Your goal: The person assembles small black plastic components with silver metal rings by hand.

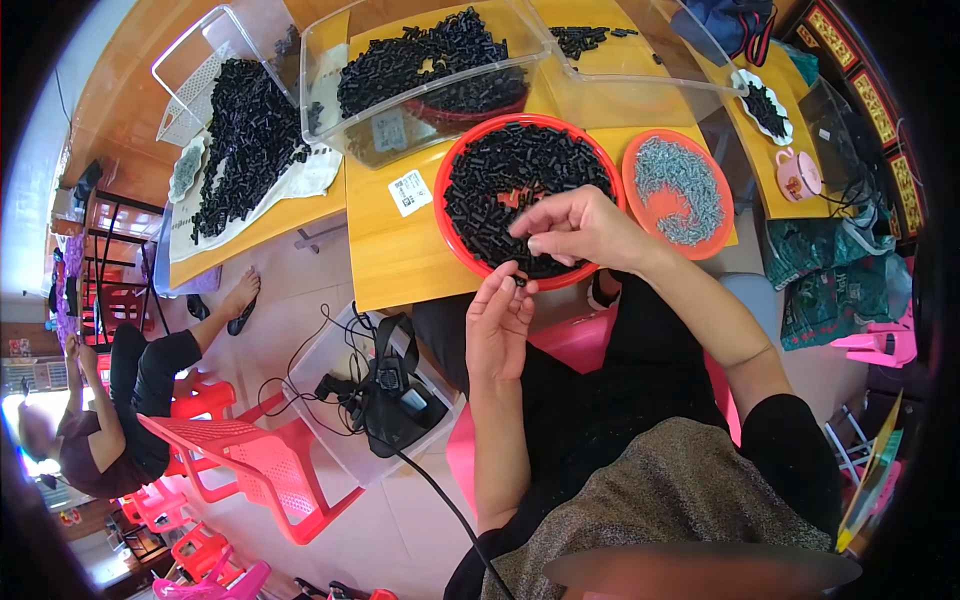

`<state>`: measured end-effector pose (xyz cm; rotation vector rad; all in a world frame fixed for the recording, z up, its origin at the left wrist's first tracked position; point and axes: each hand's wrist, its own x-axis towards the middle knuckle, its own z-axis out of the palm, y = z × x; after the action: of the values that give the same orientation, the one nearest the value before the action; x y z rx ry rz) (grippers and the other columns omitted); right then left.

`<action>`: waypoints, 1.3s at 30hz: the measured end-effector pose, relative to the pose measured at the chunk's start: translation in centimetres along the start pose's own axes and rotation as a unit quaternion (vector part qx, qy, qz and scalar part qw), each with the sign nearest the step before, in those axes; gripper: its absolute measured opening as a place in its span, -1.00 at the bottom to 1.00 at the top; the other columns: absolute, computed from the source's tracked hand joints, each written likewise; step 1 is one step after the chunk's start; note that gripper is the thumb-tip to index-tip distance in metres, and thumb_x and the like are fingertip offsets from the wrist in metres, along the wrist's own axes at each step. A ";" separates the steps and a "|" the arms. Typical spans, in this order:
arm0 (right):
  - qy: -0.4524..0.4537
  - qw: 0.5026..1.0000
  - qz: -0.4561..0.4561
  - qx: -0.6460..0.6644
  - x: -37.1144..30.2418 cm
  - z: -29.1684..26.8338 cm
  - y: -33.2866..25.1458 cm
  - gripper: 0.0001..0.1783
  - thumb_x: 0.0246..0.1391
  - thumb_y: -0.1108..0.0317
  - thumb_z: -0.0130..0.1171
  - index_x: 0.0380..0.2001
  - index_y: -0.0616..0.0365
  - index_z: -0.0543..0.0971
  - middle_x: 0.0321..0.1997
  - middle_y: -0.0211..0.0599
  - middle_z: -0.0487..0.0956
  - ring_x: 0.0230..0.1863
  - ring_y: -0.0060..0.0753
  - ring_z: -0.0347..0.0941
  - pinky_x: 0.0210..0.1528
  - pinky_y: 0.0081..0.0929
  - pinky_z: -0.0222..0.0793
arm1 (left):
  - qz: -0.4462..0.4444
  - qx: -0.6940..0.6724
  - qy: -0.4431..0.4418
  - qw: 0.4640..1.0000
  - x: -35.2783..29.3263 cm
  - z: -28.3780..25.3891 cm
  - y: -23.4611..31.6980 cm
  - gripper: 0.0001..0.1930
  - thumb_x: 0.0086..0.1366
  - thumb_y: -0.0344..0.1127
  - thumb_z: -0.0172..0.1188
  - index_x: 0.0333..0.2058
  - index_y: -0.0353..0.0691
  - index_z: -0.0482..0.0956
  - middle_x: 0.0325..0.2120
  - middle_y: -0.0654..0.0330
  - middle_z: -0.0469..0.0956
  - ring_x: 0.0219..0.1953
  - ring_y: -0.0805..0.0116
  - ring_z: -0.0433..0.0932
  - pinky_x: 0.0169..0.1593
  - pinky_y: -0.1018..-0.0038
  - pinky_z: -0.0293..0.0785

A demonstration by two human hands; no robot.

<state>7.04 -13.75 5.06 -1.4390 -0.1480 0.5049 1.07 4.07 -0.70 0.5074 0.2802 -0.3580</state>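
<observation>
A red basin [441, 207] full of small black plastic pieces [500, 170] stands at the table's near edge. Just in front of its rim is my left hand [497, 325], thumb and fingertips pinching one small black plastic piece [519, 281]. My right hand [585, 228] is over the basin's near right part, with thumb and index finger drawn together; whatever is between them is too small to make out. To the right of the basin sits an orange plate [660, 208] bearing many small silvery screws [685, 180].
Behind the basin are clear plastic bins [570, 103] with more black pieces. Another black heap [245, 130] covers a white cloth [290, 190] at left. A crate [345, 440] with cables and a pink chair [255, 460] stand on the floor. Another person [130, 400] sits far left.
</observation>
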 end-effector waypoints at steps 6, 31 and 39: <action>0.046 0.997 -0.056 0.008 -1.9 1.7 1.4 -0.85 -0.03 0.56 0.22 -0.32 0.30 0.56 -0.40 -0.38 0.58 -0.43 -0.68 0.48 -0.39 -0.71 0.37 | 0.008 -0.021 -0.010 1.000 0.0 -0.2 -0.1 -0.78 0.30 -0.41 0.07 -0.10 -0.30 0.44 -0.36 0.19 0.54 -0.30 0.45 0.55 -0.25 0.63 0.49; 0.159 0.979 -0.118 0.038 -4.7 5.6 3.0 -0.84 -0.02 0.58 0.20 -0.29 0.29 0.59 -0.32 -0.31 0.61 -0.42 -0.61 0.52 -0.40 -0.68 0.48 | 0.078 0.003 -0.024 0.997 -0.5 -0.1 -0.5 -0.75 0.25 -0.46 0.12 -0.08 -0.31 0.49 -0.26 0.16 0.54 -0.30 0.48 0.49 -0.22 0.62 0.42; 0.190 0.961 -0.202 0.001 -4.5 5.9 3.9 -0.87 -0.03 0.60 0.21 -0.33 0.32 0.58 -0.38 -0.29 0.62 -0.34 -0.57 0.56 -0.36 -0.66 0.49 | 0.095 0.039 -0.020 0.994 -0.7 0.4 -0.8 -0.76 0.24 -0.47 0.13 -0.11 -0.32 0.52 -0.25 0.15 0.55 -0.35 0.51 0.48 -0.26 0.64 0.40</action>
<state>-0.24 -10.03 2.99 -1.4305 -0.1284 -0.1095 0.20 3.39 -0.52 0.5977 0.1775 -0.1934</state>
